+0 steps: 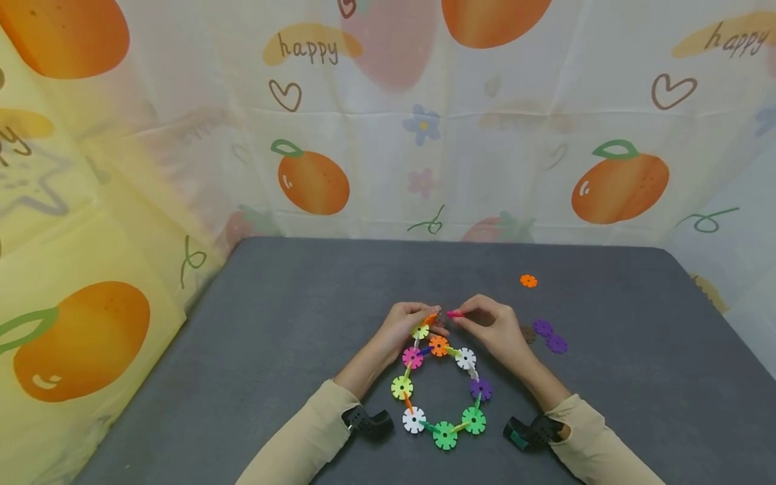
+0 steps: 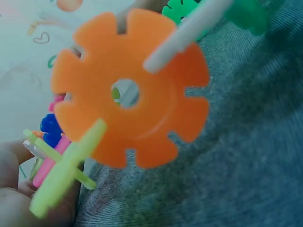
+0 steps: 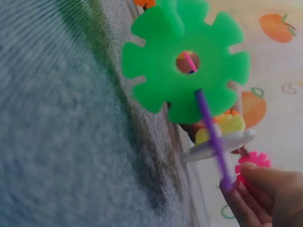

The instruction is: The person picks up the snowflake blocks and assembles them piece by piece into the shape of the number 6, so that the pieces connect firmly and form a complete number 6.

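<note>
In the head view a ring of notched snowflake discs (image 1: 445,436) in green, white, yellow, pink, orange and purple is joined edge to edge. At its far side my left hand (image 1: 397,330) holds the end of a short branch with a yellow disc (image 1: 420,331), an orange disc (image 1: 431,319) and a brown disc (image 1: 440,321). My right hand (image 1: 494,330) pinches a pink disc (image 3: 254,163) between thumb and fingers, close to the brown one. Whether the two discs touch is unclear. Ring discs loom close and blurred in both wrist views, hiding part of the left fingers.
Beyond the right hand lies a loose orange disc (image 1: 529,281). Right of that hand are a brown disc (image 1: 529,334) and two purple discs (image 1: 556,344). The grey table (image 1: 291,289) meets a fruit-printed cloth (image 1: 376,168) at the back.
</note>
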A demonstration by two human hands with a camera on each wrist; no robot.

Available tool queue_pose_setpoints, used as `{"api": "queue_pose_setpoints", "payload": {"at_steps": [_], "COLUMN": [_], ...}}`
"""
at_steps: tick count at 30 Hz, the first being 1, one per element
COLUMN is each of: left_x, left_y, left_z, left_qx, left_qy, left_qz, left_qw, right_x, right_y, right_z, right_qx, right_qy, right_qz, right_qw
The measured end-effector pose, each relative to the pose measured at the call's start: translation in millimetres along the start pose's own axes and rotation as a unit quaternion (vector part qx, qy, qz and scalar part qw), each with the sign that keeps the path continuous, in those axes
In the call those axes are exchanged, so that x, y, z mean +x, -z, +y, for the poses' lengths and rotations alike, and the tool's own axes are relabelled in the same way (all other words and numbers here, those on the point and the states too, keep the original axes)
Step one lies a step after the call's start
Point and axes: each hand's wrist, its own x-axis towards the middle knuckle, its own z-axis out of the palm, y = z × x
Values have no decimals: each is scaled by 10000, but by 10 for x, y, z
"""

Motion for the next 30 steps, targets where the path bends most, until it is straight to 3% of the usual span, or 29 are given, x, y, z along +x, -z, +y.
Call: {"api": "queue_pose_setpoints", "payload": {"at_steps": [4,8,14,17,22,30], "left_x": [-2,-3,-15,-13,-10,-18], "left_y": [-3,-13,-36,-28,-12,-12], "left_z": [0,0,-4,-7,-5,-19], "left_qx": [-72,-128,25,106,38,-70], "left_qy": [19,9,-112,-144,-185,-244], "left_qz": [-74,-147,-153,-159,-251,-300], "left_qw": [9999,9998,9998,9997,9995,9992], "right_x": [12,11,-16,-20,5,78], "right_y": [9,2,-19,-20,4,213], "right_z": [92,98,-64,-190,-251,89], "right_qx": [391,461,-207,-370,-192,-385], "right_qy": [-150,59,453,463,129,-639], "right_qz": [-2,16,181,156,-35,-1029], "right_qw": [9991,9989,9986,9981,9997,9919]}}
